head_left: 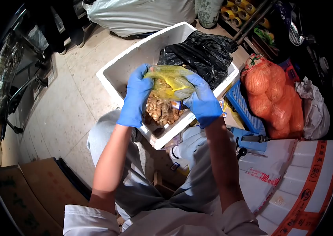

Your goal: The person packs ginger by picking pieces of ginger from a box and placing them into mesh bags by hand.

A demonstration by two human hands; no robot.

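Between my two blue-gloved hands a yellow mesh bag (169, 74) is stretched out over a white foam box (113, 67). My left hand (138, 92) grips one side of its edge, and my right hand (202, 98) has its fingers closed on the other side. Knobbly ginger (160, 110) lies in the near part of the box, below the netting. Brownish pieces show through the mesh; I cannot tell whether they are inside it or behind. A crumpled black plastic bag (202, 55) fills the far right of the box.
To the right stand red net sacks of onions (270, 98), a blue plastic crate (245, 106) and a foam box with red tape (312, 185). Cardboard (52, 188) lies at lower left, a wire cart (7, 74) at left. A large white sack (142, 15) sits behind; a person's legs (70, 27) show nearby.
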